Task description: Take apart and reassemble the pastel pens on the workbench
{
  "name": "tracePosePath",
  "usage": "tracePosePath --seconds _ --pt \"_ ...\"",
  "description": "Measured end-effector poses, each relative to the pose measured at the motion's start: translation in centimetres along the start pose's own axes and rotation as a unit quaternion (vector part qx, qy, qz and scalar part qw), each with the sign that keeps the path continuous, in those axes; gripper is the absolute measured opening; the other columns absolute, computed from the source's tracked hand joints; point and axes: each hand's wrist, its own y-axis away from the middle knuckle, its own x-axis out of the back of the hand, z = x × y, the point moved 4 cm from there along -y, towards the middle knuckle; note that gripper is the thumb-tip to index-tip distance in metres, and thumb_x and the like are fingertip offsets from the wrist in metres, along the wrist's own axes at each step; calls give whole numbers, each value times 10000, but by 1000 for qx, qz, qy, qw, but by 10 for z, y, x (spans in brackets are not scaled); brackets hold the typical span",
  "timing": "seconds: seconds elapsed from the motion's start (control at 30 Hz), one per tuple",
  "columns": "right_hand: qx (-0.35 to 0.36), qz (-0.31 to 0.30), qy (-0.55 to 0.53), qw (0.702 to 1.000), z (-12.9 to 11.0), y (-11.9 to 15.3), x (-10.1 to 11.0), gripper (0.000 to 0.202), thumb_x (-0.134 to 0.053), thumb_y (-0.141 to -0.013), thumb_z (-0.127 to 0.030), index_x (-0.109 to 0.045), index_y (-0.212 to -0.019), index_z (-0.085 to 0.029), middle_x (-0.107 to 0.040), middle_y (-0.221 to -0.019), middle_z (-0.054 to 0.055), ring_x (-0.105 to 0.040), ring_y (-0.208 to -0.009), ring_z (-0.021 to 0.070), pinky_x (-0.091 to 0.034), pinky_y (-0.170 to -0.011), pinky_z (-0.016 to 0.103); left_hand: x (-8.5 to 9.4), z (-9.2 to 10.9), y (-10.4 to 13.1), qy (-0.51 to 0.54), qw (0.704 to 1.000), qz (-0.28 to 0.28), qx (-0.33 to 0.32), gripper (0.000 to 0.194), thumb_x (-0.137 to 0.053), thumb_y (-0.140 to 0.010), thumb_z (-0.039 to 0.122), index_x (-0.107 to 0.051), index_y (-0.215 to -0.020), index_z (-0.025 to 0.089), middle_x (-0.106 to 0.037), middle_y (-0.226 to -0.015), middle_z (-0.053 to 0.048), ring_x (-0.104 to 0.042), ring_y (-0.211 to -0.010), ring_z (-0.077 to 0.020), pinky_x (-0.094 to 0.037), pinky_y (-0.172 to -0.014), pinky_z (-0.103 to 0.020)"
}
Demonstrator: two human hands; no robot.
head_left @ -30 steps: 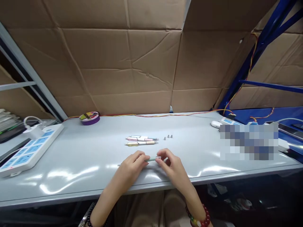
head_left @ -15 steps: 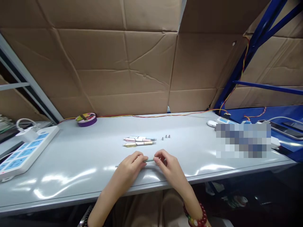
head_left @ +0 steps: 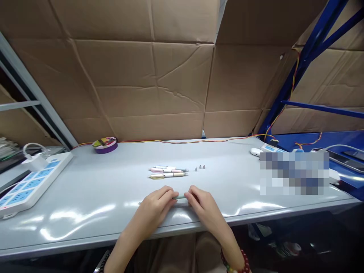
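Note:
A pale green pen (head_left: 179, 197) lies level between my two hands near the table's front edge. My left hand (head_left: 159, 203) is closed round its barrel, and the pen's thin end pokes out to the left of that hand. Thumb and fingers of my right hand (head_left: 202, 203) pinch the pen's right end, hiding its tip. Just beyond the hands, a yellow pen (head_left: 167, 175), a pink pen (head_left: 165, 170) and a blue-white pen (head_left: 167, 167) lie side by side. Three small grey cone-shaped tips (head_left: 200, 167) stand to the right of these pens.
A purple tape roll (head_left: 105, 145) sits at the back left of the grey table (head_left: 93, 182). A white power strip (head_left: 35, 184) is at the far left. Thin wires run along the cardboard wall (head_left: 127, 76). At the right are a pixelated patch, another power strip (head_left: 271, 148) and a blue frame.
The view has tilted slightly, so everything appears a little lower. The fingers of my right hand have closed in more around the pen's right end; both hands still hold it.

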Motion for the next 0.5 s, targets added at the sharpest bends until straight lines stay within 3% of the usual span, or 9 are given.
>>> tracePosePath --seconds 0.17,0.3,0.4,0.5 --pt "31 -45 32 998 0 1 -3 366 -348 -944 -345 -326 -609 -199 -370 -571 -48 -362 -551 117 -253 -528 233 3 -2 2 -11 998 44 -39 165 -443 -920 185 -602 -880 195 -618 -816 -22 -572 -728 -138 -463 -651 -247" --pt "47 0 -18 999 -1 3 1 365 -370 -936 -335 -389 -600 -194 -392 -567 -45 -384 -544 109 -284 -525 228 9 2 3 -35 992 106 -58 150 -472 -905 160 -613 -911 212 -632 -866 -28 -578 -786 -147 -466 -710 -268" --pt "57 135 -76 986 2 11 12 349 -394 -926 -345 -490 -629 -188 -461 -589 -24 -440 -556 119 -337 -541 234 15 6 2 -67 989 125 -46 246 -526 -870 205 -564 -1108 249 -562 -1157 -72 -485 -1111 -239 -411 -928 -396" --pt "64 364 -128 920 11 27 28 301 -417 -916 -341 -547 -692 -187 -530 -630 7 -478 -559 137 -392 -557 259 14 2 1 -91 991 98 20 460 -547 -842 281 -431 -1287 265 -309 -1419 -90 -228 -1322 -311 -292 -1033 -500"
